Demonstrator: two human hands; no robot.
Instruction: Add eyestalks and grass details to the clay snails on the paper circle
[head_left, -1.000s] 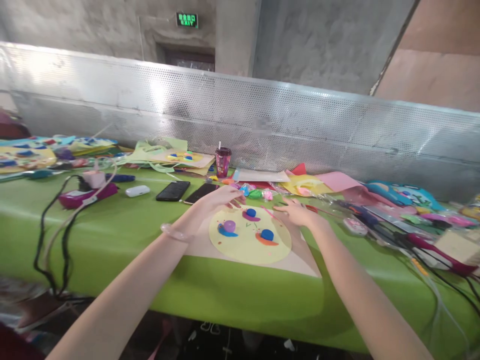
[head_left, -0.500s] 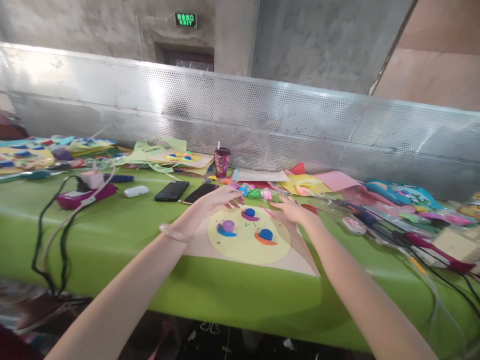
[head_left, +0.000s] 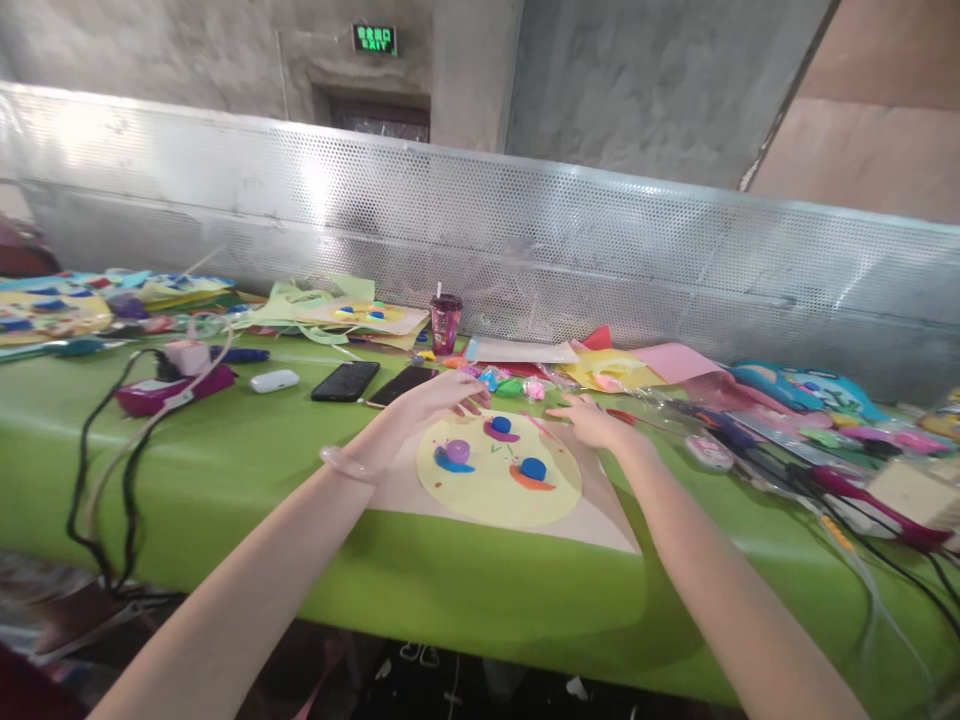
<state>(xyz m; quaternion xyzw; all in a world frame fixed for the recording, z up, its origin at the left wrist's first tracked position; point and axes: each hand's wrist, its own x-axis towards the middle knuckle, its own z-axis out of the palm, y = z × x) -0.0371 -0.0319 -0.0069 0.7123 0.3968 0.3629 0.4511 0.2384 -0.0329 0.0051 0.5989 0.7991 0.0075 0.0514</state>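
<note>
A pale yellow paper disc (head_left: 480, 500) lies on a beige sheet (head_left: 607, 515). Three snail shapes sit on the disc, with a purple cap (head_left: 457, 452), a blue cap (head_left: 533, 468) and another blue cap (head_left: 501, 426) as shells. My left hand (head_left: 450, 392) rests at the upper left edge of the disc, fingers loosely apart and nothing visible in them. At the upper right edge is my right hand (head_left: 589, 420), its index finger stretched out and the other fingers partly hidden. A thin pink strip (head_left: 541, 428) lies just beside it.
Two dark phones (head_left: 345, 381) and a white earphone case (head_left: 274, 381) lie to the left. A purple drink cup (head_left: 445, 324) stands behind. Coloured clay lumps (head_left: 511, 387) lie beyond my hands. Power strips (head_left: 174, 388) with cables flank both sides; coloured paper (head_left: 675, 365) is at the back right.
My right hand has shifted slightly to the right, and its fingers look a little more drawn in. My left hand and the paper disc stay in place.
</note>
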